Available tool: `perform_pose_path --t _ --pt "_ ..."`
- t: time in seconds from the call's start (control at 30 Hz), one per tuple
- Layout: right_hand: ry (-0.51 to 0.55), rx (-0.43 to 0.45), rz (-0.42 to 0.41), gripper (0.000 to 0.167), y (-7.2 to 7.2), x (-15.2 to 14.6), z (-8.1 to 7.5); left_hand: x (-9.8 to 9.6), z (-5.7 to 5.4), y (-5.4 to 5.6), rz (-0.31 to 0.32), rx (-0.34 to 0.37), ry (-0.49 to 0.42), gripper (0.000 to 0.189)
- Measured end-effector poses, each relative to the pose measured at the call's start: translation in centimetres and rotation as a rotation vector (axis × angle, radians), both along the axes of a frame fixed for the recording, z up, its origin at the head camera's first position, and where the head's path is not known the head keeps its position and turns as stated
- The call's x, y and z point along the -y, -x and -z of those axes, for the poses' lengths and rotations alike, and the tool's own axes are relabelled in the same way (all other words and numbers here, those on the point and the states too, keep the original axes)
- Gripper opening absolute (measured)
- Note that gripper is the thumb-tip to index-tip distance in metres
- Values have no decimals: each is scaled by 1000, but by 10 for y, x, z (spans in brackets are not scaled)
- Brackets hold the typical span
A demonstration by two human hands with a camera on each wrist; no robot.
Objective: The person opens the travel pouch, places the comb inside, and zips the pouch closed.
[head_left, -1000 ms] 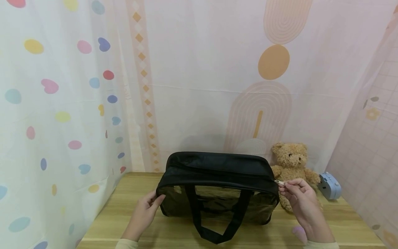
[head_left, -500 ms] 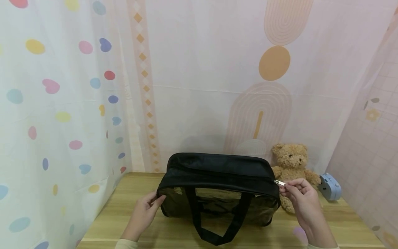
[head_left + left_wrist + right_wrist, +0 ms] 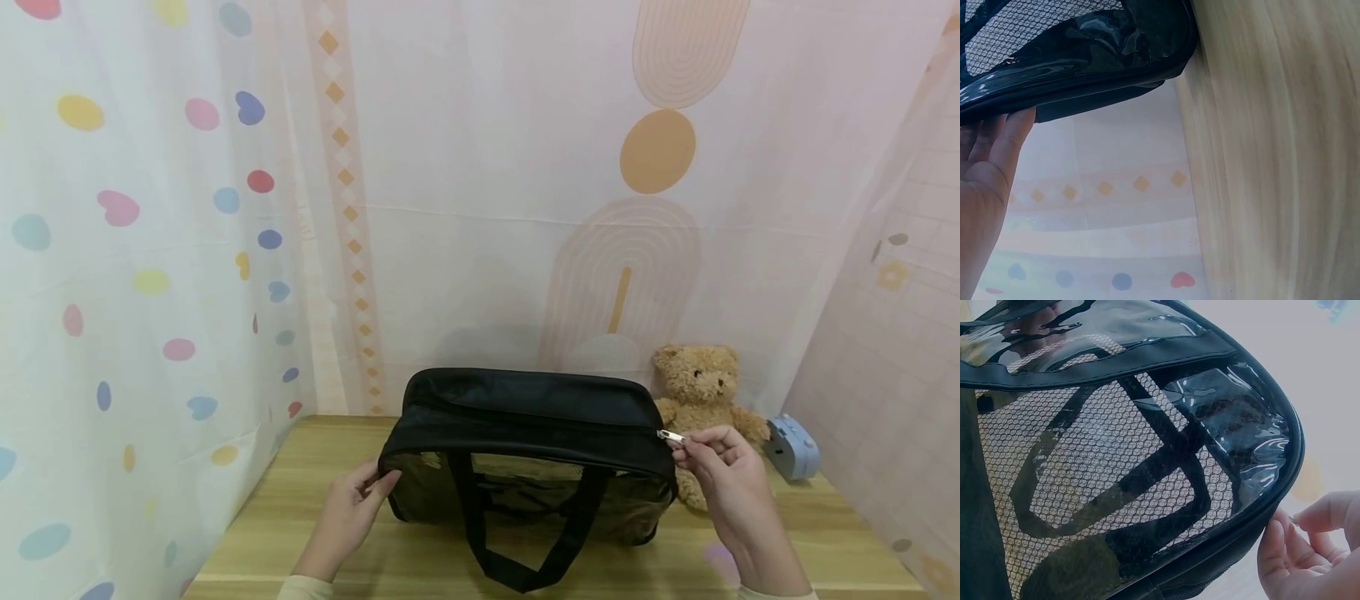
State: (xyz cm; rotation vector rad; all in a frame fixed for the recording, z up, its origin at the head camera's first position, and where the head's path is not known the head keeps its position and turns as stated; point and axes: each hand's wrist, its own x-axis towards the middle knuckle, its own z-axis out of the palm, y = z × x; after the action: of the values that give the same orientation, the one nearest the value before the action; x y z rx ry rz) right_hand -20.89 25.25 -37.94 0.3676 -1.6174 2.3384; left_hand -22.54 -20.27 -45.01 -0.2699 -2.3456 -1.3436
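Note:
A black bag [image 3: 525, 421] with see-through and mesh sides stands on the wooden table, its strap handle [image 3: 521, 575] hanging forward. My left hand [image 3: 348, 508] grips the bag's upper left corner, thumb on the front and fingers behind the edge. In the left wrist view, fingers [image 3: 1013, 137] go up behind the dark rim. At the right end of the dark zip line along the top, my right hand [image 3: 731, 487] pinches the silver zipper pull [image 3: 670, 437] between thumb and fingers. The right wrist view has those fingertips [image 3: 1275, 534] right at the bag's piped edge.
Behind my right hand a brown teddy bear [image 3: 697, 379] sits against the back curtain. To its right stands a small light-blue case-like object [image 3: 795, 448]. Patterned curtains [image 3: 465, 167] enclose the wooden table [image 3: 277, 492] at the back and both sides.

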Motion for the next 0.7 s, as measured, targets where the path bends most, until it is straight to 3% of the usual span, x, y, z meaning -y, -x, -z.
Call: perform_pose_path --t 0.7 --pt "-131 34 87 5 -9 11 -10 1 -2 0 56 -6 -20 22"
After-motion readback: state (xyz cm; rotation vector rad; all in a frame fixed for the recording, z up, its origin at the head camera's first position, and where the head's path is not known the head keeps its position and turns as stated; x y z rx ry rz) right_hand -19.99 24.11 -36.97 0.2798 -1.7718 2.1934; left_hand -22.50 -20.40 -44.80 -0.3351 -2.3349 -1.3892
